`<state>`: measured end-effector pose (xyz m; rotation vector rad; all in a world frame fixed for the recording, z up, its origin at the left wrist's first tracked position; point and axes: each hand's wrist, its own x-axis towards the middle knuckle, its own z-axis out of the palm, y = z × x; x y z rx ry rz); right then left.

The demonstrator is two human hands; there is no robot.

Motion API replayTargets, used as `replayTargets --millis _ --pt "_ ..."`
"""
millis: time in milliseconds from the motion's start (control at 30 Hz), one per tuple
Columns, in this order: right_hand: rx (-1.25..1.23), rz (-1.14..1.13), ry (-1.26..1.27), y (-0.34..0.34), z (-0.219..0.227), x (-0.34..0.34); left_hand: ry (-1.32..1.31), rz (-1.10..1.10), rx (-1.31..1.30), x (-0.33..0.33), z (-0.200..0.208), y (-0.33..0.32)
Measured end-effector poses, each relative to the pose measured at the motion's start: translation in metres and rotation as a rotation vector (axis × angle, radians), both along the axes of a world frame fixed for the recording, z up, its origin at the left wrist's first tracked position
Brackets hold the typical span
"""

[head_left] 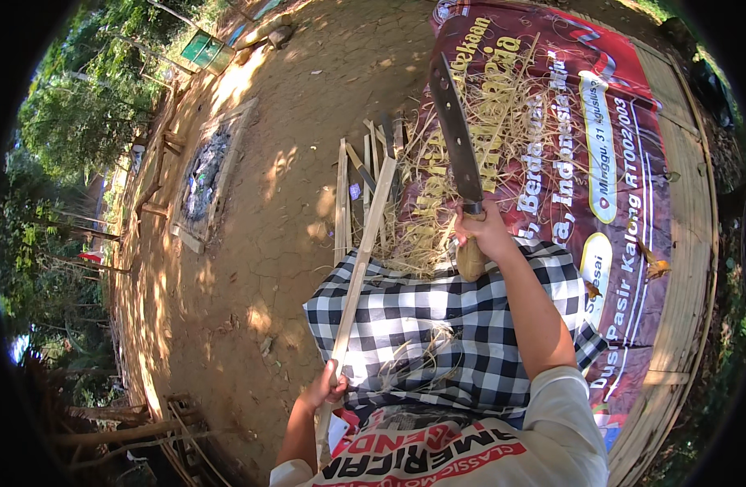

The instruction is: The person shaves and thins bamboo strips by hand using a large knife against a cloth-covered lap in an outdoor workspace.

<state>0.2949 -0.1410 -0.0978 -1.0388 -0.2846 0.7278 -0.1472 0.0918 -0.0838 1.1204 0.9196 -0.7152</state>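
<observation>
My right hand (490, 230) is closed round the wooden handle of a machete (456, 130), whose long dark blade points up and away from me. Low on the left, my left hand (324, 387) grips a long pale bamboo strip (362, 272) near its lower end. The strip slants away and slightly right, apart from the blade. A black-and-white checked cloth (425, 316) covers my lap, with a few thin shavings on it. Beyond my lap lies a heap of curly bamboo shavings (507, 130), partly under the machete.
Several split bamboo strips (342, 195) lie on the bare earth left of the shavings. A printed maroon banner (616, 268) is spread over a bamboo platform (683, 243) on the right. Further left are a framed ash pit (208, 170), a green container (207, 52) and trees.
</observation>
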Motion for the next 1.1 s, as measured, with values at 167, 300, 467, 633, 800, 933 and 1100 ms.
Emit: replayTargets --millis 167,300,467,633,800,933,1100 --pt "-0.259 -0.037 -0.497 0.009 -0.003 -0.012 0.094 0.061 0.151 0.021 0.013 -0.007" --pt "-0.529 0.117 -0.741 0.004 0.014 -0.016 0.011 0.038 0.488 0.030 0.021 -0.017" --pt "-0.779 0.254 -1.241 0.010 0.009 -0.030 -0.065 0.030 0.656 0.031 0.024 -0.027" --pt "-0.743 0.427 -1.440 0.023 -0.004 -0.054 -0.060 0.052 0.609 0.021 0.005 -0.019" --pt "-0.764 0.493 -1.353 0.033 -0.016 -0.058 -0.063 0.058 0.618 0.019 0.006 -0.022" --pt "-0.809 0.371 -1.427 0.033 -0.018 -0.046 -0.036 0.073 0.580 0.021 0.005 -0.020" --pt "-0.909 0.444 -1.416 0.034 -0.009 -0.038 -0.039 0.014 0.582 0.023 0.006 -0.019"
